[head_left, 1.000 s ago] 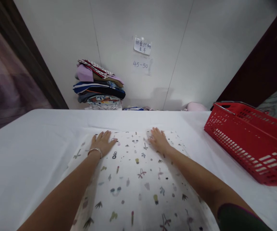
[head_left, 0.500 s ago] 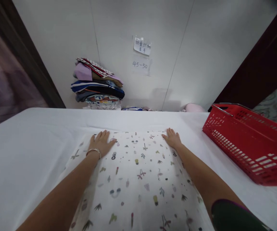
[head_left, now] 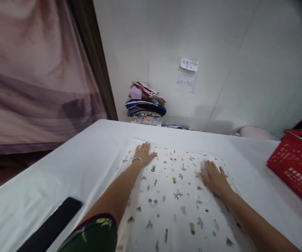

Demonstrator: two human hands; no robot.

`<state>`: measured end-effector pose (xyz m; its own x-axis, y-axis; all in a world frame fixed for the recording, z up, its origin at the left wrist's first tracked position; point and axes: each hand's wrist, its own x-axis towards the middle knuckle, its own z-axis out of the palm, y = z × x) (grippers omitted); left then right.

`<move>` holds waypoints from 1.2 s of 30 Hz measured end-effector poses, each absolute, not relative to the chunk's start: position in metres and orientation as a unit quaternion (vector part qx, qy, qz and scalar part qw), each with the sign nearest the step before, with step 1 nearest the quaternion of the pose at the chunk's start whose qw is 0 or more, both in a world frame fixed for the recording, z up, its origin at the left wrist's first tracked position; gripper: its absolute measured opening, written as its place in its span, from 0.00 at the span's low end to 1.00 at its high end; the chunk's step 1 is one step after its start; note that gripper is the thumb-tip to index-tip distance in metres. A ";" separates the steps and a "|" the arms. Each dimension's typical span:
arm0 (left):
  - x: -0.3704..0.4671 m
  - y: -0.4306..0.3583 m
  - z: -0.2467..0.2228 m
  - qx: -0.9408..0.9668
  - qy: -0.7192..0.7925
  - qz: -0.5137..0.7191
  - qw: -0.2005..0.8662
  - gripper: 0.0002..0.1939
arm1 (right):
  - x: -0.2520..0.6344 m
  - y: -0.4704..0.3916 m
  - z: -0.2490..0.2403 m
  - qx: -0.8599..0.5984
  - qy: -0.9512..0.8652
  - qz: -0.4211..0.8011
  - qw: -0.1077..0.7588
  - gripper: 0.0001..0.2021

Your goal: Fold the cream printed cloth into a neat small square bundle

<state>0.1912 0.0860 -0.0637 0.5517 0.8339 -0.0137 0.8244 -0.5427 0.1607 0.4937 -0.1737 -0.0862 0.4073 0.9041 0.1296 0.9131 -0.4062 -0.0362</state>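
A white cloth [head_left: 172, 196] printed with small plants and shapes lies spread over the white-covered table. My left hand [head_left: 143, 154], with a bangle at the wrist, rests on the cloth's far left part, fingers spread. On its right side, somewhat nearer to me, is my right hand [head_left: 215, 178], its fingers stretched out over the fabric. Neither hand grips anything. The cloth's near edge runs out of view at the bottom.
A red plastic basket [head_left: 297, 168] stands on the table at the right. Behind the table rises a stack of folded fabrics [head_left: 145, 105]. A black flat object [head_left: 54, 224] lies at the near left. Pink curtains [head_left: 35, 70] hang at the left; paper notes [head_left: 189, 65] are on the wall.
My view has swung to the left, bringing the black object and more curtain into sight. My right hand has moved back from the cloth's far edge towards me; the left stays near its place.
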 end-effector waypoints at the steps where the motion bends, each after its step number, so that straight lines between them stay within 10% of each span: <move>1: 0.191 0.086 -0.063 0.878 0.471 0.028 0.077 0.43 | 0.492 -0.181 -0.093 -0.838 -0.543 -0.034 0.044 0.34; 36: -0.014 -0.108 -0.032 0.837 0.517 0.077 0.161 0.33 | 0.395 -0.333 -0.064 -0.811 -0.583 0.005 0.049 0.33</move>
